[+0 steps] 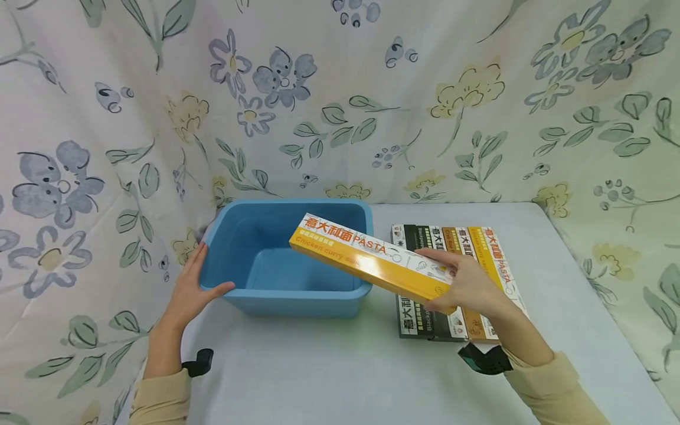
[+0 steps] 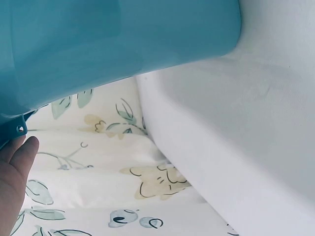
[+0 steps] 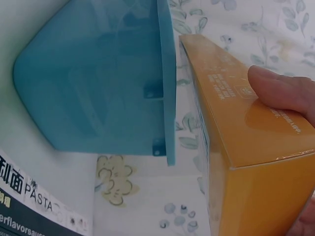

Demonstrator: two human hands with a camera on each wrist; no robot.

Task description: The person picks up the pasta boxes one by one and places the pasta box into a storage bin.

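Observation:
A yellow and white pasta box (image 1: 372, 257), printed "Chicken curry" and PASTA, slants in the air with its left end over the right part of a blue plastic bin (image 1: 297, 304). My right hand (image 1: 470, 286) grips its right end; in the right wrist view the thumb (image 3: 280, 91) presses the box's orange face. At the bin's front left corner, my left hand (image 1: 188, 292) holds the rim, thumb over the front edge and fingers along the left side. The left wrist view shows fingertips (image 2: 30, 147) under the rim by a small holed tab.
More pasta boxes lie side by side right of the bin: dark ones (image 1: 409, 319), a brown one (image 1: 480, 333) and a yellow one (image 1: 486, 254). They rest on the white table (image 1: 329, 372). A flowered cloth (image 1: 340, 106) hangs behind and at both sides.

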